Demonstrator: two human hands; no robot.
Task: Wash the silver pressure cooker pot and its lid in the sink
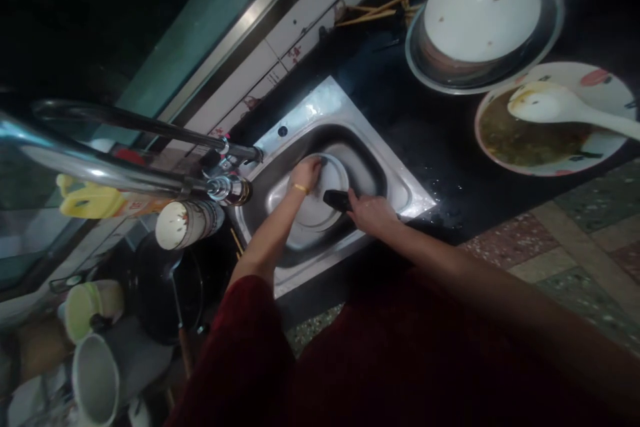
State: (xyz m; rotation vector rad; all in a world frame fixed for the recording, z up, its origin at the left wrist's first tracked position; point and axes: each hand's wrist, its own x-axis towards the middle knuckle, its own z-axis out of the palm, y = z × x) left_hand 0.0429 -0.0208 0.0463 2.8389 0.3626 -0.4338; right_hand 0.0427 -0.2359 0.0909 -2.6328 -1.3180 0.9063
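A round white dish (333,177) lies inside the steel sink (367,147); whether it is a bowl or a plate is hard to tell. My left hand (309,175), with a yellow band at the wrist, is closed at the dish's far left edge. From the right, my right hand (373,213) grips a dark, rounded object (337,200) that reaches over the dish's near right side. The kind of that object does not show clearly. Above the sink's left side hangs the chrome faucet (227,188).
Right of the sink, a white bowl (483,10) sits in a larger basin (553,7), beside a floral bowl (607,80) of soup with a white ladle (560,107). Chopsticks (370,15) lie behind. At left are stacked bowls (187,223), a yellow jug (90,200) and a dark wok (165,293).
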